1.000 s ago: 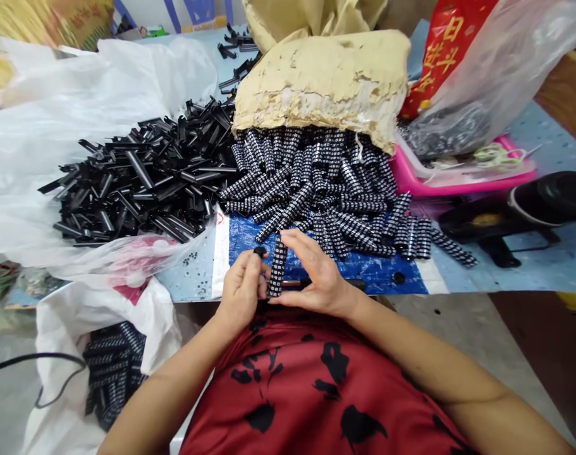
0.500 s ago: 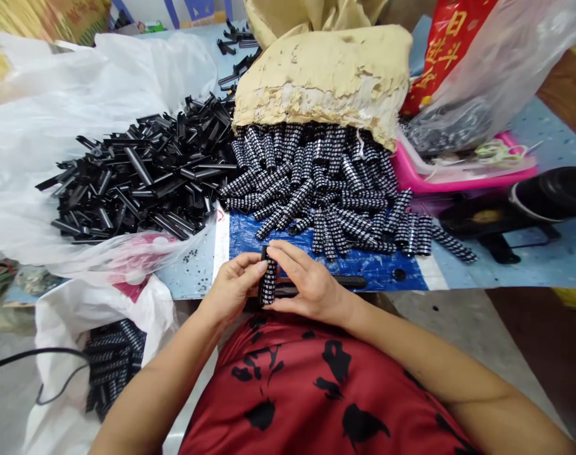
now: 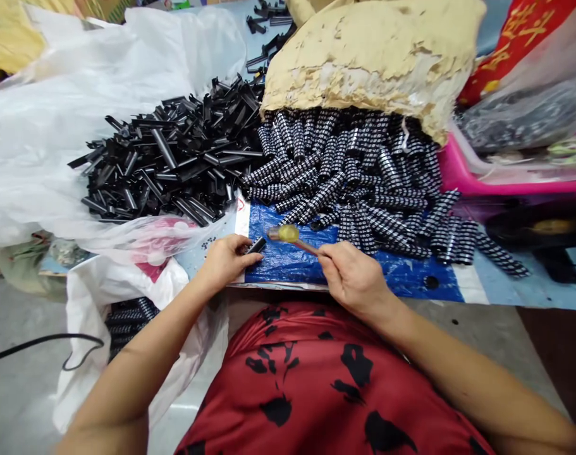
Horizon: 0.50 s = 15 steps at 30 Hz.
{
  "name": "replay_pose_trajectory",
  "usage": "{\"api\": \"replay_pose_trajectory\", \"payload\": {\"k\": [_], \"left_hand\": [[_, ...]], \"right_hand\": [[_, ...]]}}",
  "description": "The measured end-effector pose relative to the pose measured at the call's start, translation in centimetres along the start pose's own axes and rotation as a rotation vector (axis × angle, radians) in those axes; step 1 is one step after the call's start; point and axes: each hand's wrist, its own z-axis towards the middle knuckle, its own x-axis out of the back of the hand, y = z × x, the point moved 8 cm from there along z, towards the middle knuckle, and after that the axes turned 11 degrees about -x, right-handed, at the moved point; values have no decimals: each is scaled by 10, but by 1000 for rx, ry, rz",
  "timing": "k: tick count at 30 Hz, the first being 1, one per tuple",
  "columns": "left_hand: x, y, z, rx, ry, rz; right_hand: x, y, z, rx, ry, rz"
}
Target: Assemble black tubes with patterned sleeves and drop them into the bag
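Note:
My left hand (image 3: 228,260) is closed on a short black piece (image 3: 256,245) at the table's front edge, its tip pointing up and right. In my right hand (image 3: 351,273) is the handle of a small hammer (image 3: 288,234) with a yellowish head. The hammer head sits just to the right of the black piece, over the blue sheet (image 3: 292,268), apart from it. Behind the hammer lies a heap of black cylinders printed with rows of white characters (image 3: 354,189). To the left of that heap is a pile of glossy black strips (image 3: 174,161).
A worn cream sack (image 3: 373,57) covers the back of the cylinder heap. White plastic sheeting (image 3: 55,139) spreads at the left. A white bag (image 3: 86,316) with more cylinders hangs below the front edge. At the right is a pink tray (image 3: 496,183).
My right hand has left the printed cylinder piece and now grips the hammer, further right. My left hand has tilted the piece over toward the table. The view has shifted left.

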Motion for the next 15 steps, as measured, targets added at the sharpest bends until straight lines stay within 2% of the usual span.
{"api": "replay_pose_trajectory", "payload": {"k": [2, 7, 9, 12, 15], "left_hand": [[-5, -1, 0, 39, -21, -63], [-10, -3, 1, 52, -16, -116], [-10, -6, 4, 63, -40, -141], [-7, -9, 12, 57, -99, -202], [-11, -10, 21, 92, -187, -241]], "right_hand": [[-1, -5, 13, 10, 29, 66], [-36, -12, 23, 14, -209, -125], [-30, -20, 22, 51, -172, -20], [-12, -40, 15, 220, -54, 221], [-24, -52, 7, 287, -133, 128]]}}
